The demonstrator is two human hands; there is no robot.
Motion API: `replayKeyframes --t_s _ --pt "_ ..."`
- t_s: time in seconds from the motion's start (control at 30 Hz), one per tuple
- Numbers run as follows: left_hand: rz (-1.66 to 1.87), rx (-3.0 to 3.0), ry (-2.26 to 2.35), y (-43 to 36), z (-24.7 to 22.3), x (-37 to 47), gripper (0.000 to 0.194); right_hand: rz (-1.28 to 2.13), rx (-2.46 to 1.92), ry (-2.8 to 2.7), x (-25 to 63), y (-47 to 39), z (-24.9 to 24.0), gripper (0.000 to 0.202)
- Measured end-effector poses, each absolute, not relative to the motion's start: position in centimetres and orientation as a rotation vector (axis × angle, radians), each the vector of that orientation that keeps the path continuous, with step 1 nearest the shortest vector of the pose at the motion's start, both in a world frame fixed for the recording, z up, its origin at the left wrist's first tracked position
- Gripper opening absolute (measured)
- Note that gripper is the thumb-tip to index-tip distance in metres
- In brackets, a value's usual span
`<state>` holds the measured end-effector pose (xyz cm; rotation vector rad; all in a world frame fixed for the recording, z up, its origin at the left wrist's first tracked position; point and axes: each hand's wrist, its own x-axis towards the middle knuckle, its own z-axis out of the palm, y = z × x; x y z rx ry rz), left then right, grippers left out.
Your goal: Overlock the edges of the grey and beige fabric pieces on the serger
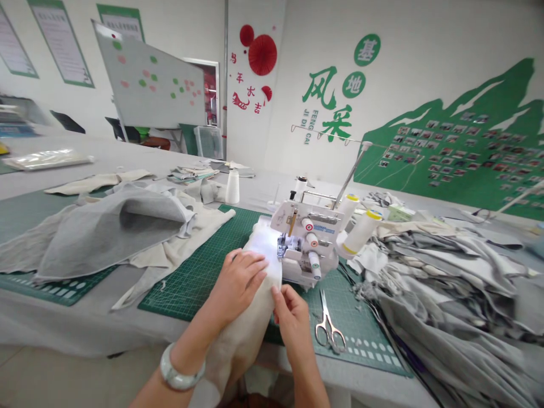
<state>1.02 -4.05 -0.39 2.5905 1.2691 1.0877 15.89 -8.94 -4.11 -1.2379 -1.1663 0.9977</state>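
Observation:
A white overlock sewing machine (pixel 306 238) stands on a green cutting mat (pixel 195 272), its lamp lighting the needle area. A long cream cloth (pixel 250 323) runs from the presser foot down over the table's front edge. My left hand (pixel 242 280), palm down with fingers stretched and slightly bent, lies on the cloth just left of the foot. The cloth's right edge is pinched between thumb and fingers of my right hand (pixel 290 309), in front of the machine. Metal scissors (pixel 328 326) lie on the mat to the right of that hand, blades apart.
Grey and cream cloth pieces (pixel 114 226) spread over the left. A big heap of grey fabric (pixel 459 294) covers the right side. A white thread cone (pixel 232 187) stands behind the mat; more cones (pixel 363 229) and a thread stand (pixel 352 170) rise at the machine's back.

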Motion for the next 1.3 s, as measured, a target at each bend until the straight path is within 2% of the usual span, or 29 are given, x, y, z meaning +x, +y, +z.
replayKeyframes --t_s 0.47,0.83,1.3 --pt "0.951 2.518 1.262 -1.8 -0.6 0.6 0.035 1.031 -1.252 -1.157 15.8 -8.9 -4.1 0.045" --pt "0.978 2.596 1.264 -4.5 -0.8 0.4 0.034 1.018 -1.240 -1.199 15.9 -8.8 -3.7 0.045" --pt "0.894 2.504 1.235 -1.0 -0.9 0.5 0.041 0.947 -1.302 -1.285 15.7 -8.9 -3.0 0.045"
